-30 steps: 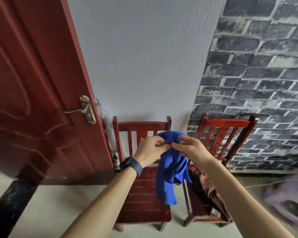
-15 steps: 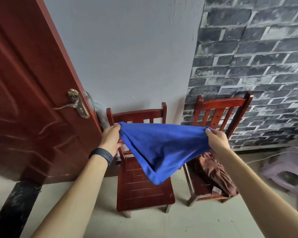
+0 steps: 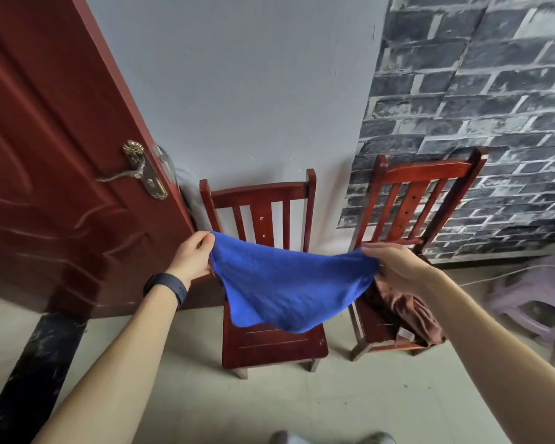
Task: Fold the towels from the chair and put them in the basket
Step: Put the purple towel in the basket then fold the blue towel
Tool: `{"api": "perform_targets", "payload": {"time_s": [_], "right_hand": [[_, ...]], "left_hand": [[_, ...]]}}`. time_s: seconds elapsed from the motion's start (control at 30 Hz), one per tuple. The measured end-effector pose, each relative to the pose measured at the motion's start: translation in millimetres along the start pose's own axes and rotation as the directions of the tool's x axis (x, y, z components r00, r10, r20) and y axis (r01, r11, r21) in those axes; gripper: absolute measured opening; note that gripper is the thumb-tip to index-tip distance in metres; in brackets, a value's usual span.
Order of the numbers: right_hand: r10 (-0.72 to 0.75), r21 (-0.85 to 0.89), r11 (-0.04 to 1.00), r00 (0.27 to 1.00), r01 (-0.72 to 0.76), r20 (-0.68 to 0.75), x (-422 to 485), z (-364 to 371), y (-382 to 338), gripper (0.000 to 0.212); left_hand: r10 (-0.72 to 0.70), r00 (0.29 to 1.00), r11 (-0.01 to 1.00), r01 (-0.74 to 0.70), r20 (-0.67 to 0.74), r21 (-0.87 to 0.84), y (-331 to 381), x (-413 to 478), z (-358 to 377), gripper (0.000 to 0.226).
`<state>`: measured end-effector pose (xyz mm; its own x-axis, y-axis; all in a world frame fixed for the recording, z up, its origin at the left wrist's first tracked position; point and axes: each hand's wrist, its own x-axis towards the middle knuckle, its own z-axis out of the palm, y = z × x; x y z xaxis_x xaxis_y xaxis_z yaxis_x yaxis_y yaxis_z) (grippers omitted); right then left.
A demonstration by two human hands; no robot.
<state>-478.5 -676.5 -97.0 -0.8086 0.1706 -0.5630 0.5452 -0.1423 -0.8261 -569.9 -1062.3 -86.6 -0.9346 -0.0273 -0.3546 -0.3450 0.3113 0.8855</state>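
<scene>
- Folding is the step in hand, and by my reading it is at its very start: the blue towel (image 3: 289,290) is spread in the air between both hands, with no fold yet made in it.
- Left hand (image 3: 193,257) pinches one top corner of the towel, thumb and fingers closed on the edge of the cloth. A dark wristband (image 3: 165,288) sits on that wrist.
- Right hand (image 3: 394,267) grips the opposite top corner, fingers curled over the edge from above. How the thumb lies under the cloth is hidden.
- Cloth along the top edge runs fairly taut from hand to hand, while the rest sags in a loose belly. Its lowest part hangs over the seat of the left chair (image 3: 269,344); I cannot tell whether it brushes the seat.
- Brown towel (image 3: 407,310) lies crumpled on the seat of the right chair (image 3: 423,184), just below the right hand and partly hidden by it, so at least one more piece waits its turn.
- Next move, as I judge it, is either to bring the two held corners together to halve the cloth, or to lay it flat on the left chair's seat first. Either way both pinches must hold so that the edges line up.
- Basket is nowhere that I can pick out. A pale lilac plastic stool (image 3: 532,302) stands on the floor at the far right, well apart from the blue towel.
</scene>
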Motion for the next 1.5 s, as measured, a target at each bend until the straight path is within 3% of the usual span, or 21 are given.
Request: {"api": "perform_targets", "payload": {"time_s": [0.1,0.17,0.27,0.33,0.4,0.47,0.53,0.57,0.63,0.7,0.77,0.83,0.9,0.97,1.13,1.2,1.3,1.4,1.5], "right_hand": [[-0.163,-0.004,0.987,0.983,0.164,-0.086,4.0,-2.7,-4.9,0.031],[-0.259,-0.255,0.942,0.955,0.217,-0.145,5.2,2.1,-8.1,0.027],[-0.346,-0.628,0.762,0.919,0.158,-0.189,9.4,10.6,-3.1,0.011],[-0.388,-0.725,0.677,0.898,0.127,-0.205,6.4,15.8,-1.8,0.009],[-0.402,-0.774,0.626,0.890,0.095,-0.217,6.2,17.2,-0.2,0.013],[-0.339,-0.705,0.706,0.902,0.058,-0.266,9.4,16.5,1.5,0.014],[-0.125,-0.384,0.923,0.958,0.017,-0.257,11.7,14.8,1.6,0.019],[-0.010,-0.209,0.978,0.986,-0.026,-0.169,10.1,13.5,1.4,0.026],[0.071,-0.018,0.997,0.997,-0.071,-0.001,6.4,8.3,-0.5,0.039],[0.033,-0.016,0.999,0.997,-0.032,0.064,5.6,3.9,0.2,0.053],[-0.025,-0.226,0.974,0.999,0.031,0.030,4.4,3.8,2.3,0.054],[-0.136,-0.551,0.830,0.990,0.089,-0.045,5.3,3.4,8.4,0.043],[-0.233,-0.712,0.697,0.966,0.085,-0.113,7.3,2.2,14.5,0.030],[-0.285,-0.714,0.694,0.945,0.086,-0.163,6.1,4.1,16.2,0.022],[-0.281,-0.632,0.770,0.937,0.092,-0.206,3.0,5.0,23.3,0.018],[-0.276,-0.527,0.840,0.937,0.127,-0.215,3.1,4.7,25.6,0.014],[-0.258,-0.331,0.925,0.948,0.186,-0.187,-0.1,3.5,25.8,0.026],[-0.370,-0.461,0.851,0.910,0.252,-0.186,5.1,8.9,24.7,0.032],[-0.484,-0.688,0.673,0.865,0.271,-0.133,1.1,11.2,16.7,0.033]], "left_hand": [[0.118,0.983,0.991,-0.106,-0.142,0.087,-16.7,2.8,-14.6,0.020],[0.057,0.989,0.997,-0.049,-0.138,0.058,-27.8,0.7,-14.5,0.025],[-0.097,0.993,0.992,0.091,-0.068,-0.089,-37.6,-4.4,-1.3,0.029],[-0.149,0.986,0.968,0.131,-0.071,-0.215,-33.4,-3.7,5.5,0.024],[-0.148,0.986,0.970,0.130,-0.075,-0.205,-30.2,-1.6,8.6,0.020],[-0.127,0.990,0.986,0.120,-0.056,-0.114,-33.7,-0.5,6.7,0.022],[-0.145,0.988,0.985,0.139,-0.059,-0.099,-38.3,1.7,4.1,0.021],[-0.179,0.982,0.978,0.171,-0.055,-0.123,-38.0,0.6,2.7,0.019],[-0.225,0.974,0.947,0.216,-0.012,-0.238,-34.4,-3.9,1.1,0.011],[-0.213,0.972,0.919,0.234,0.098,-0.318,-32.1,-8.3,-3.7,0.007],[-0.147,0.968,0.921,0.209,0.203,-0.330,-32.5,-11.7,-10.7,0.036],[-0.073,0.967,0.973,0.123,0.243,-0.196,-34.7,-12.8,-12.8,0.049],[0.008,0.978,0.999,-0.018,0.210,0.048,-36.7,-11.4,-11.3,0.047],[0.085,0.981,0.969,-0.123,0.175,0.215,-38.8,-11.2,-9.7,0.045],[0.154,0.988,0.941,-0.156,0.030,0.300,-42.3,-15.7,-8.6,0.033],[0.176,0.984,0.918,-0.158,-0.016,0.364,-43.1,-18.6,-8.5,0.027],[0.220,0.971,0.877,-0.153,-0.098,0.456,-43.3,-27.3,-6.6,0.022],[0.273,0.956,0.809,-0.166,-0.110,0.564,-40.6,-30.3,-11.1,0.019],[0.307,0.945,0.753,-0.167,-0.115,0.637,-37.5,-23.6,-11.6,0.017]]}}
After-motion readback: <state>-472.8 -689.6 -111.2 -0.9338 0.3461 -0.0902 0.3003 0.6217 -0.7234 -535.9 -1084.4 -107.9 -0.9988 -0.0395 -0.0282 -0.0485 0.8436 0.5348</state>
